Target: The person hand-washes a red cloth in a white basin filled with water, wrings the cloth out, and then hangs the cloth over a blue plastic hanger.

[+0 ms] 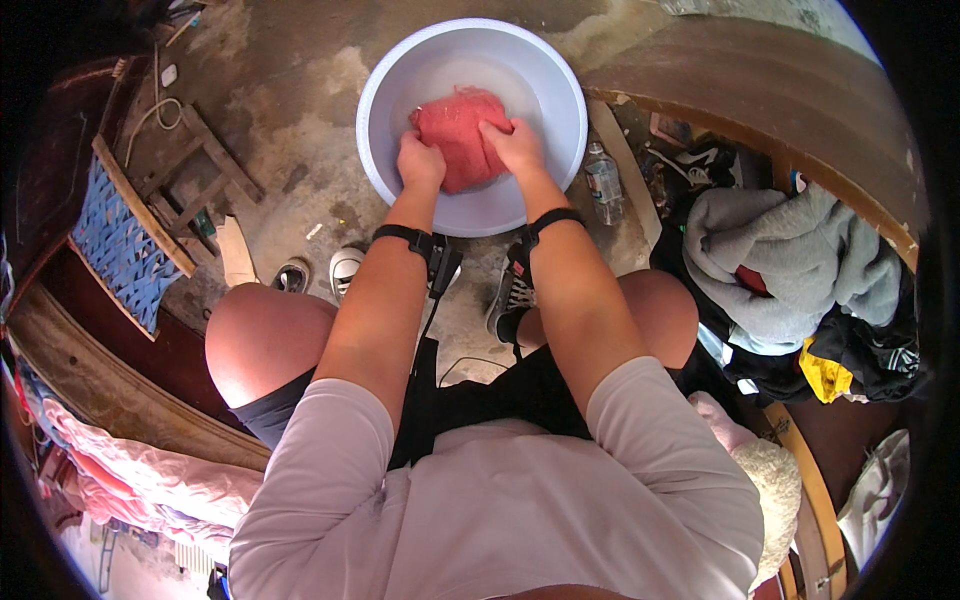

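A pale blue-white plastic basin (480,221) stands on the floor in front of my feet, with cloudy water in its bottom. In it a wet red cloth (465,139), perhaps a towel, is spread and bunched between my hands. My left hand (421,159) grips its lower left edge, fingers hidden under the fabric. On the opposite side my right hand (514,145) holds the cloth with the thumb on top. Black straps with small devices circle both forearms.
A clear plastic bottle (604,184) stands or lies right of the basin; I cannot tell which. Grey clothing (787,247) and darker garments are heaped at the right. A chair with blue woven straps (127,240) and a wooden frame (202,157) are at the left. Loose shoes (345,270) lie by my feet.
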Available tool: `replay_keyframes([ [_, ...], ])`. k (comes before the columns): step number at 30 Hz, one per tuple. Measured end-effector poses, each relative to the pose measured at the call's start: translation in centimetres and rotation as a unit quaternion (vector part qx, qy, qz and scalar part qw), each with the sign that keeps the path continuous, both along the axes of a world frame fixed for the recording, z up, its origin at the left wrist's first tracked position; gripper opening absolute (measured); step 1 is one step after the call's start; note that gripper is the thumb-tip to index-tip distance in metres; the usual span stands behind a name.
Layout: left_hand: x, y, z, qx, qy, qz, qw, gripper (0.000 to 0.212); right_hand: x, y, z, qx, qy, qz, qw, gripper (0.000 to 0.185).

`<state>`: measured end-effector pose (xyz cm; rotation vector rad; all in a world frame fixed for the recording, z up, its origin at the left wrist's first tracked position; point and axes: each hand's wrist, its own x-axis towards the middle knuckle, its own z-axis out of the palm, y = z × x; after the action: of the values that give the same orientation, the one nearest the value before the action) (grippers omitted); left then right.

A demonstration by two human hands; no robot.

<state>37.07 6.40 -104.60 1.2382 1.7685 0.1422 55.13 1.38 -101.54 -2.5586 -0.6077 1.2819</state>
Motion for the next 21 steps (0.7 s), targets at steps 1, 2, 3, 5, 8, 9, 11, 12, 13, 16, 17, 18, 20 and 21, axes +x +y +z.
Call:
replay_keyframes([
  [1,0.5,0.2,0.6,-0.002,-0.004,-0.005,1.0,0.041,0.4,-0.5,-0.3,-0.002,-0.004,-0.005,1.0,0.07],
  [2,1.0,0.3,1.2,-0.013,-0.004,-0.02,1.0,0.041,0.7,-1.1,-0.7,0.011,-0.036,0.004,0.999,0.065],
  [3,0.5,-0.1,1.0,-0.024,0.003,-0.031,0.999,0.041,0.1,-1.3,-0.3,0.023,-0.062,0.018,0.998,0.061],
  [5,0.7,0.2,-0.1,-0.032,0.024,-0.078,0.996,0.045,0.2,-1.2,0.6,0.033,-0.081,0.038,0.995,0.053],
  [8,-0.4,0.0,-4.5,-0.092,-0.031,-0.06,0.993,0.052,-1.5,-0.3,2.8,0.084,-0.143,0.134,0.977,0.038],
  [9,-0.7,-0.2,-5.5,-0.142,-0.112,-0.004,0.983,0.056,-2.0,0.2,3.2,0.123,-0.191,0.201,0.953,0.031],
  [11,0.3,0.3,-2.9,-0.198,-0.213,0.083,0.953,0.058,-2.4,0.6,4.6,0.156,-0.202,0.257,0.932,0.035],
  [12,1.1,0.7,-0.7,-0.242,-0.31,0.172,0.903,0.061,-2.7,0.4,5.5,0.196,-0.215,0.314,0.904,0.038],
  [13,1.6,1.1,0.8,-0.247,-0.309,0.17,0.903,0.061,-3.3,0.0,5.6,0.191,-0.215,0.312,0.906,0.038],
  [16,2.0,1.6,2.0,-0.266,-0.277,0.077,0.92,0.074,-4.9,-0.9,4.4,0.16,-0.195,0.407,0.878,0.032],
  [17,2.0,2.4,1.6,-0.268,-0.276,0.076,0.92,0.074,-5.0,-1.0,3.9,0.159,-0.195,0.406,0.879,0.032],
  [18,1.3,3.3,0.0,-0.21,-0.141,-0.079,0.964,0.072,-5.2,-1.2,3.3,0.169,-0.158,0.38,0.896,0.031],
  [20,1.7,3.0,1.0,-0.089,0.041,-0.209,0.973,0.06,-5.0,-2.2,2.9,0.168,-0.121,0.347,0.915,0.03],
  [21,2.1,2.3,2.2,-0.091,0.04,-0.214,0.972,0.06,-4.8,-2.4,3.0,0.152,-0.126,0.315,0.928,0.033],
])
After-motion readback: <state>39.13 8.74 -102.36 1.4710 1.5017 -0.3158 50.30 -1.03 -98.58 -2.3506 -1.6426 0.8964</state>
